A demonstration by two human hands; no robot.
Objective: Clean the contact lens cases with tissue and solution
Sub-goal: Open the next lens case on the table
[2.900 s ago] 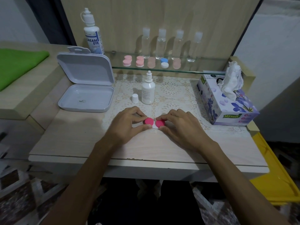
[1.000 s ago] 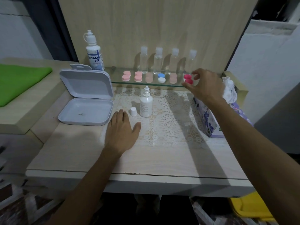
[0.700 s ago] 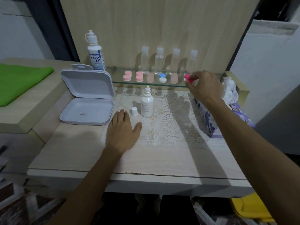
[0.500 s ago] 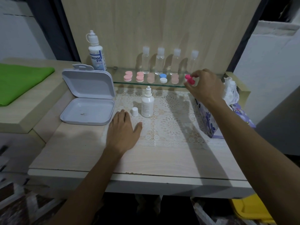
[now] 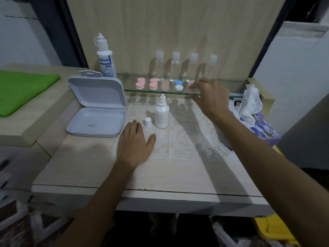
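Observation:
Several contact lens cases sit in a row on the glass shelf [image 5: 231, 82]: two pink cases [image 5: 140, 83], a pale pink case [image 5: 165, 85], a blue and white case [image 5: 178, 85] and another pale pink case [image 5: 191, 87]. My right hand [image 5: 211, 94] hovers over the shelf's right part, fingers relaxed, fingertips at that last pale pink case. The bright pink case is out of sight. My left hand [image 5: 135, 145] lies flat on the table. The small solution bottle [image 5: 161, 114] stands uncapped beside its white cap [image 5: 148, 122]. The tissue box [image 5: 258, 123] is at the right.
An open white plastic box [image 5: 97, 111] lies at the left of the lace mat [image 5: 185, 136]. A tall solution bottle [image 5: 105, 57] and several clear bottles [image 5: 175, 66] stand at the back. A green cloth [image 5: 21, 90] lies far left, a yellow bin [image 5: 272, 230] low right.
My right hand carried the bright pink case from the table up to the shelf, and that case no longer shows; the hand has shifted left. My left hand settled flat on the table.

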